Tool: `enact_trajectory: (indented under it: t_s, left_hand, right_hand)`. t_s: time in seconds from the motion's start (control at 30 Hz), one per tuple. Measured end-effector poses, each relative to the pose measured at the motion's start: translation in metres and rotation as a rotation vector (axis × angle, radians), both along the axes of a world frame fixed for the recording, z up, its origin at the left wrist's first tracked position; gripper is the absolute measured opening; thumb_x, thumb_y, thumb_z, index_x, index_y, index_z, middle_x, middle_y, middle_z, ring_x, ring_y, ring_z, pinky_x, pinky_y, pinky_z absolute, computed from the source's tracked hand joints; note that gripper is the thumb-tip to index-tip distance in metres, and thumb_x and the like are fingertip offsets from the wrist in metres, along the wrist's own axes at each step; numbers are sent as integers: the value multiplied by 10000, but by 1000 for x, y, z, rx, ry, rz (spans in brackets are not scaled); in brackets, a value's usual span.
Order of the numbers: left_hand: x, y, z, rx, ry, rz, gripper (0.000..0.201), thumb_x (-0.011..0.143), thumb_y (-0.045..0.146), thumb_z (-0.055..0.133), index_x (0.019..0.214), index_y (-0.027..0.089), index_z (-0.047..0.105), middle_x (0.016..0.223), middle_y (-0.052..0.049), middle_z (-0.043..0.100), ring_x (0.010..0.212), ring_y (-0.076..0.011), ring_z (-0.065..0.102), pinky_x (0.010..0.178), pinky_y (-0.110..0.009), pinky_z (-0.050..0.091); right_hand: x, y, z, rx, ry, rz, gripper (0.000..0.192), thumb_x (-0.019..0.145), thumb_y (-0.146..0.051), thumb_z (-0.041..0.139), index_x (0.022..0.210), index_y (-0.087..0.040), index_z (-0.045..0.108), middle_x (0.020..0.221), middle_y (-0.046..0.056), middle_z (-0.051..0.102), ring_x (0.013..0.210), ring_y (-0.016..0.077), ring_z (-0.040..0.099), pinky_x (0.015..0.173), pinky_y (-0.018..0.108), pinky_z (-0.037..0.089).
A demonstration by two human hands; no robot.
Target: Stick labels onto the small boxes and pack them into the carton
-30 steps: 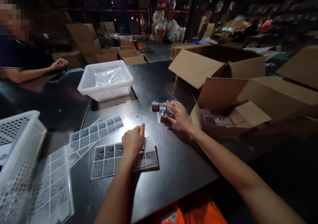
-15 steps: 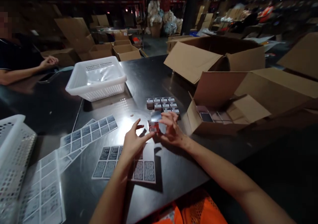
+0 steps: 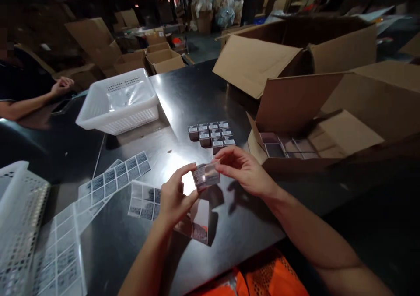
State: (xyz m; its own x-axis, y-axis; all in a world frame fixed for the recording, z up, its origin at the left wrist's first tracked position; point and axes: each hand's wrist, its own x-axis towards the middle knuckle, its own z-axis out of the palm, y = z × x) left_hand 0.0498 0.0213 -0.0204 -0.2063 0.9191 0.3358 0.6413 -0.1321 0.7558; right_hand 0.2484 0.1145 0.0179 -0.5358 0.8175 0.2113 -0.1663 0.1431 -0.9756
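Between the thumb and fingers of my left hand (image 3: pixel 172 197) is a small box (image 3: pixel 201 178), raised a little above the table. My right hand (image 3: pixel 247 173) pinches the right edge of a clear-looking sticker (image 3: pixel 212 173) lying against the box's face. How much of the sticker touches the box I cannot tell. A sheet of printed labels (image 3: pixel 144 202) lies below, partly covered by my left hand and forearm. Just beyond my hands, several small dark boxes (image 3: pixel 215 134) with barcode labels stand in rows.
An open carton (image 3: pixel 278 164) holding small boxes stands at right, a larger open carton (image 3: pixel 256 64) behind it. White baskets (image 3: pixel 131 116) stand at far left and near left. More label sheets (image 3: pixel 114 180) lie at left. Across the table rests another person's hand (image 3: pixel 62 85).
My left hand has closed around the small box's side, and the box has turned. My right fingers have shifted to the sticker's right edge. The camera view has tilted slightly downward.
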Motion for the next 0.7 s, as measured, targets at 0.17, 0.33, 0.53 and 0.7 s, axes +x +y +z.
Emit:
enact_trajectory:
  t_s: [0.17, 0.33, 0.53, 0.7]
  left_hand:
    - [2, -2, -5, -4, 47, -55, 487, 722, 197, 751, 1192, 257, 635, 1148, -6, 736, 425, -19, 376, 402, -191, 311]
    - [3, -2, -4, -13, 66, -76, 456, 733, 174, 710, 1178, 239, 635, 1166, -24, 736, 450, -32, 422, 425, -197, 358]
    - [2, -6, -8, 9, 91, -101, 505, 764, 191, 722, 1247, 262, 596, 1196, -23, 726, 514, -60, 511, 471, -210, 409]
    - [1, -6, -9, 29, 106, -109, 496, 774, 211, 733, 1246, 270, 593, 1208, -27, 723, 560, -76, 558, 504, -216, 442]
  right_hand:
    - [-4, -4, -2, -250, -71, 45, 555, 701, -356, 838, 1108, -247, 476, 726, -53, 616, 1092, 219, 648, 870, 363, 544]
    - [-4, -6, -4, -268, -122, 41, 589, 688, -341, 842, 1112, -246, 443, 737, -51, 627, 1064, 222, 647, 849, 370, 540]
    - [-5, -7, -4, -297, -139, 27, 614, 674, -352, 844, 1117, -251, 432, 735, -50, 634, 1066, 230, 657, 878, 400, 540]
    - [-5, -7, -4, -295, -126, 33, 598, 681, -345, 841, 1107, -256, 431, 708, -59, 624, 1073, 221, 646, 860, 364, 536]
